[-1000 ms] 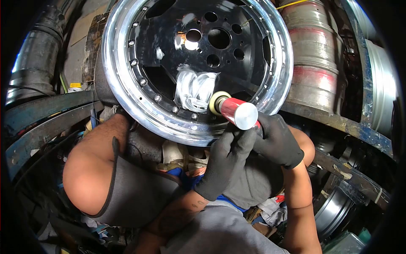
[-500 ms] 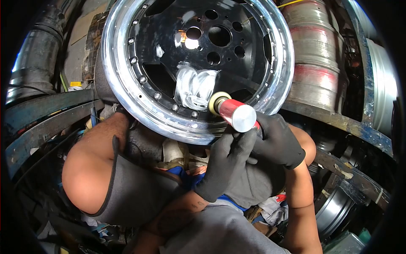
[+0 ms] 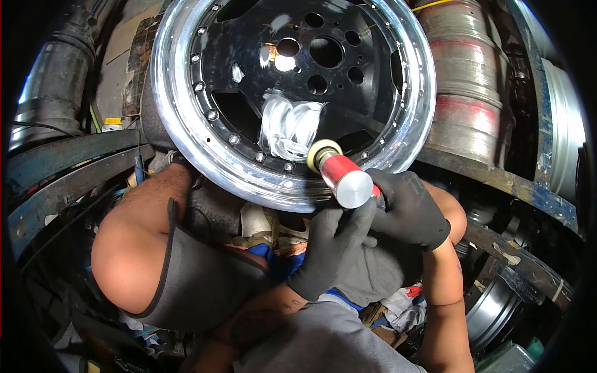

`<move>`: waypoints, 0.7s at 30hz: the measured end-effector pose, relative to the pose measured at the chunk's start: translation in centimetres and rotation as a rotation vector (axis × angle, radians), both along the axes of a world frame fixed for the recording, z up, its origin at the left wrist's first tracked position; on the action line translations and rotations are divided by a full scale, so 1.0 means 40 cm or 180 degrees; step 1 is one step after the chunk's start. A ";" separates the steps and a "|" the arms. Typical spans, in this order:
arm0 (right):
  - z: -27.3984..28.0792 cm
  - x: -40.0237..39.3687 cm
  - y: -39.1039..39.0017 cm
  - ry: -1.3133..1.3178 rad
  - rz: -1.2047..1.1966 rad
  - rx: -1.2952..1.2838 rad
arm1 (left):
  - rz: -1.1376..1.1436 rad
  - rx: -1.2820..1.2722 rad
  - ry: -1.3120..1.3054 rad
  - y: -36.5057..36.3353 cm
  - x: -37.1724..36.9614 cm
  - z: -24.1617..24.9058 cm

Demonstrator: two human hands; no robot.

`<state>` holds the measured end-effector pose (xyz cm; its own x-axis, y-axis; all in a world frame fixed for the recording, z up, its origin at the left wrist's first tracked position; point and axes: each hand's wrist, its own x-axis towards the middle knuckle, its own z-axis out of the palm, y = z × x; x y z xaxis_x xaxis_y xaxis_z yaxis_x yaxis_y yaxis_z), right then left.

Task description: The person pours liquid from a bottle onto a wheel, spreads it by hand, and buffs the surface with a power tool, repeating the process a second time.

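My left hand (image 3: 328, 248), in a dark grey glove, grips the underside of a small red polisher (image 3: 348, 176) with a silver end cap. From the right, my right hand (image 3: 413, 208), gloved alike, is wrapped round the same tool. The polisher's round yellowish pad (image 3: 321, 153) is right at the face of a wheel rim (image 3: 373, 109), beside the lower edge of a swirled white smear (image 3: 289, 124). Black and glossy, the rim's centre has round holes, and its wide lip is bright metal with bolts around it. My fingers partly hide the tool's handle.
Stacked metal wheels (image 3: 463, 93) stand at the right behind a worn blue metal frame (image 3: 563, 207). Blue-grey rails (image 3: 74, 155) run along the left. More wheels (image 3: 493, 311) lie at lower right. My knees flank the rim's near side.
The polisher's silver end has swung slightly down and left, toward my body. Its pad stays near the white smear, and both hands still hold the tool.
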<state>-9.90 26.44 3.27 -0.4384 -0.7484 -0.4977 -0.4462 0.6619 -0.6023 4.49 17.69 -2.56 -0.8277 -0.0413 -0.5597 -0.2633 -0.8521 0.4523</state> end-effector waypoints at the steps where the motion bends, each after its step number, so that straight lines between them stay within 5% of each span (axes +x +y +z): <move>1: -0.002 0.001 0.001 -0.0002 0.0003 -0.0025 | -0.0002 0.0082 -0.0043 0.001 -0.002 0.003; 3: 0.006 -0.004 0.002 0.0178 0.0155 0.0078 | -0.0001 0.0247 -0.0136 0.004 -0.002 0.010; 5: 0.006 -0.003 -0.001 0.0278 0.0229 0.0101 | 0.0429 -0.0984 0.0400 0.082 0.033 -0.058; 9: 0.006 -0.009 0.001 0.0381 0.0318 0.0039 | 0.0494 -0.1741 0.0633 0.083 0.038 -0.068; 15: 0.006 -0.009 -0.004 0.0448 0.0324 0.0069 | 0.0447 0.0044 0.0302 0.068 0.033 -0.053; 21: 0.010 -0.012 -0.007 0.0450 0.0347 0.0081 | 0.0723 0.0038 0.0437 0.076 0.024 -0.044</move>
